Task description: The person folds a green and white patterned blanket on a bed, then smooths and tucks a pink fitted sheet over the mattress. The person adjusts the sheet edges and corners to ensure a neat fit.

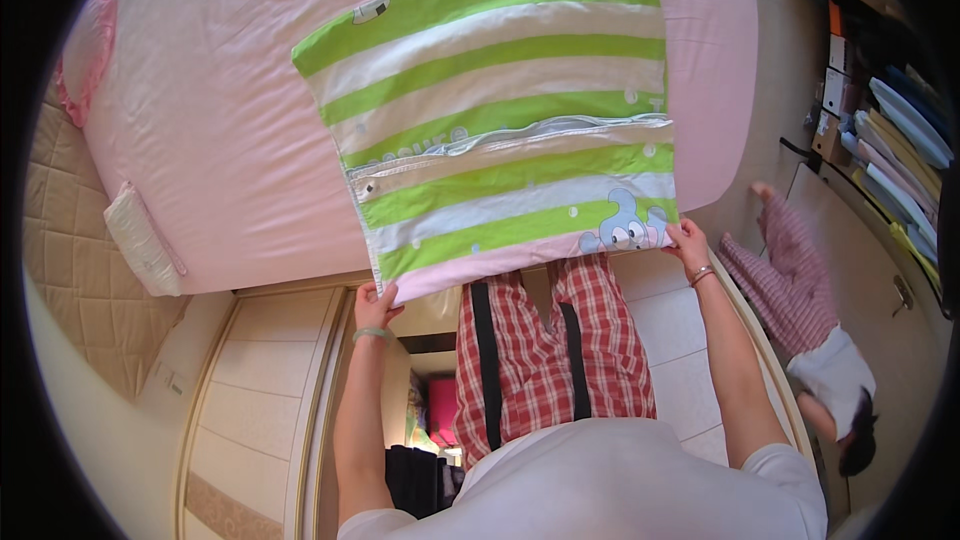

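A green-and-white striped blanket (500, 110) with cartoon prints and a pink underside lies folded on the pink bed sheet (210, 110). My left hand (375, 308) grips its near left corner. My right hand (688, 240) grips its near right corner, beside a blue cartoon mouse print. Both arms reach forward over the bed's near edge. I wear red checked trousers (545, 360) and a white top.
A white pillow (140, 240) sits at the bed's left side by a quilted beige headboard (75, 270). Another person (810, 340) in striped clothes bends down on the floor at right. Shelves with stacked folded cloth (900, 150) stand at far right.
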Demonstrator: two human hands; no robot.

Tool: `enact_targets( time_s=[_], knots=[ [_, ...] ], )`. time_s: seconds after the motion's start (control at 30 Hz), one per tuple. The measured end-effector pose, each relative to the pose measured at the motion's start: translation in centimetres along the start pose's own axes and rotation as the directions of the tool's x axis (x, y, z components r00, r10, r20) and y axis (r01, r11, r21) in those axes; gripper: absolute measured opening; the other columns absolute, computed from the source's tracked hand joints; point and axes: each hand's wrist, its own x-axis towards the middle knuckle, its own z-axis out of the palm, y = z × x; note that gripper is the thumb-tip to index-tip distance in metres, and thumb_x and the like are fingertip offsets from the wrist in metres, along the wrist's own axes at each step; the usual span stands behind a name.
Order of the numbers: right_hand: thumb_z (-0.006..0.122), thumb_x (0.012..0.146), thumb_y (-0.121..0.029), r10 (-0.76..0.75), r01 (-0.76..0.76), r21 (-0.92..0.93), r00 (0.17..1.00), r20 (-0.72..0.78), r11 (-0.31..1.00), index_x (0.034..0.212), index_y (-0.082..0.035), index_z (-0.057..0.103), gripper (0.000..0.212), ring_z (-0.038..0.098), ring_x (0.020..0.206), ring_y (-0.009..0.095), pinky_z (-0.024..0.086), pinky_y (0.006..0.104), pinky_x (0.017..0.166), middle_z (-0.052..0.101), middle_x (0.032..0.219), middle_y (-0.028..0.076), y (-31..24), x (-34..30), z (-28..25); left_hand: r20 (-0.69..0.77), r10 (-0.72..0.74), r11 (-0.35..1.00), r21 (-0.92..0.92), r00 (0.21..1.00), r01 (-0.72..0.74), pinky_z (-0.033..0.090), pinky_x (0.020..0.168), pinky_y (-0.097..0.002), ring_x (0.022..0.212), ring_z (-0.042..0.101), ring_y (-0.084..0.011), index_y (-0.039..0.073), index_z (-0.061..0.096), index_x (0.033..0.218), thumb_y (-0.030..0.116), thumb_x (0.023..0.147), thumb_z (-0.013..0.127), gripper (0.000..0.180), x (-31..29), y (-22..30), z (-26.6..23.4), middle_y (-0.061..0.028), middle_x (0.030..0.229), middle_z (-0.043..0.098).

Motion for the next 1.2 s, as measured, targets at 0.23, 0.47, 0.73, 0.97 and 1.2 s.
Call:
enact_targets(
  time_s=[0.23, 0.47, 0.73, 0.97, 1.2],
  knots=[
    [0.061, 0.091, -0.03, -0.234, 0.213, 0.167, 0.966, 0.114, 0.963, 0.099, -0.008, 0.061, 0.023, 0.061, 0.072, 0.011, 0.051, 0.0264, 0.055, 0.062, 0.083, 0.001, -17.5, -3.2, 1.2, 0.107, 0.17, 0.958, -0.249, 0.98, -0.14, 0.054, 0.055, -0.0325, 0.076, 0.065, -0.0215, 0.019, 0.04, 0.127, 0.013, 0.083, 0.07, 0.054, -2.4, 15.0, 0.2, -0.0074, 0.098, 0.062],
    [0.06, 0.092, -0.027, -0.373, 0.249, 0.436, 0.9, 0.226, 0.865, 0.094, -0.003, 0.064, 0.025, 0.061, 0.072, 0.014, 0.052, 0.0289, 0.063, 0.064, 0.084, 0.005, -31.6, 7.6, 4.5, 0.115, 0.292, 0.819, -0.542, 0.949, -0.186, 0.058, 0.071, -0.0344, 0.082, 0.063, -0.0181, 0.009, 0.052, 0.119, 0.023, 0.085, 0.07, 0.041, 9.8, 32.2, 0.9, -0.0073, 0.105, 0.061],
    [0.067, 0.083, -0.05, -0.648, 0.546, -0.384, 0.729, -0.22, 0.744, 0.11, 0.0, 0.061, 0.058, 0.064, 0.095, 0.021, 0.05, 0.0317, 0.079, 0.066, 0.106, 0.012, -29.8, 14.2, 7.4, -0.141, 0.584, 0.81, 0.039, 0.8, -0.585, 0.037, 0.101, -0.0458, 0.128, 0.042, -0.0238, 0.004, 0.043, 0.133, 0.04, 0.081, 0.074, 0.07, 7.8, 36.6, 13.1, -0.0153, 0.131, 0.051],
    [0.06, 0.086, -0.054, -0.654, 0.429, -0.583, 0.714, -0.25, 0.69, 0.111, 0.001, 0.059, 0.061, 0.063, 0.097, 0.025, 0.048, 0.0354, 0.083, 0.066, 0.103, 0.018, -20.9, 12.8, 9.7, -0.27, 0.526, 0.841, 0.305, 0.807, -0.446, 0.044, 0.091, -0.0335, 0.109, 0.053, -0.0223, -0.003, 0.036, 0.138, 0.047, 0.079, 0.075, 0.087, 13.5, 23.0, 8.3, -0.0158, 0.123, 0.054],
    [0.06, 0.092, -0.036, -0.375, 0.351, -0.207, 0.922, -0.093, 0.913, 0.099, -0.002, 0.06, 0.035, 0.056, 0.062, 0.017, 0.047, 0.0332, 0.058, 0.061, 0.071, 0.008, -20.4, 5.7, 9.2, -0.03, 0.505, 0.801, 0.389, 0.863, -0.455, 0.049, 0.07, -0.0309, 0.079, 0.062, -0.0159, -0.003, 0.063, 0.112, 0.038, 0.08, 0.075, 0.054, 9.0, 21.3, 5.5, -0.0095, 0.095, 0.068]
  ],
)
